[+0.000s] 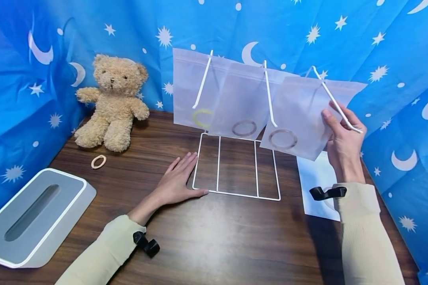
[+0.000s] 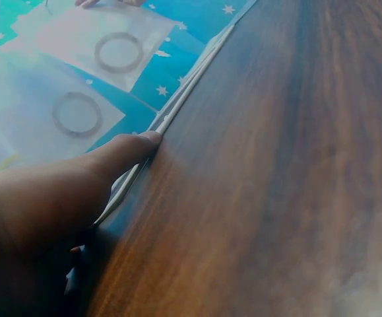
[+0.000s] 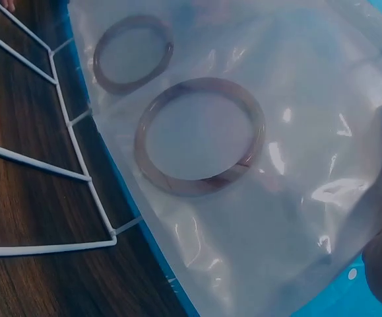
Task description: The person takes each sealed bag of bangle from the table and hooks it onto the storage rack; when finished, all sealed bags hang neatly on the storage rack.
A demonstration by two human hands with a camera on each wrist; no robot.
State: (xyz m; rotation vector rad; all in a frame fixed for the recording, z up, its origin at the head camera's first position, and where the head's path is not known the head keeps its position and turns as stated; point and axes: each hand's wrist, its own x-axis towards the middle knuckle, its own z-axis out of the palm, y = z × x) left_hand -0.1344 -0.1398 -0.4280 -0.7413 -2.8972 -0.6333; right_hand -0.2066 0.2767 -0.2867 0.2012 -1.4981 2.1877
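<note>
- Right hand [image 1: 346, 138]: its thumb and fingers are closing on the right bag [image 1: 299, 107], pinching its right edge beside the third hook [image 1: 335, 97], presumably to control how it hangs.
- Left hand [image 1: 178, 178]: it is lying flat, fingers extended and gripping nothing; its thumb is touching the front wire of the rack [image 1: 235, 194], probably to steady the base.
- Hooks: three are projecting toward the person, apparently to give each bag its own hanger.
- Hanging bags: three. The left bag [image 1: 189, 87], middle bag [image 1: 240, 95] and right bag are overlapping in a row above the base.
- Bagged rings: three, one showing per hanging bag (one yellow, two brownish).
- Flat bag [image 1: 312, 182]: one is lying on the table [image 1: 217, 237] under the right forearm (a faint arc is showing; its contents are unclear).
- Loose ring [image 1: 93, 162]: one is lying near the bear [image 1: 117, 103].
- Surroundings: one bear and one box [image 1: 57, 213] are standing at the left, well apart from the rack.
</note>
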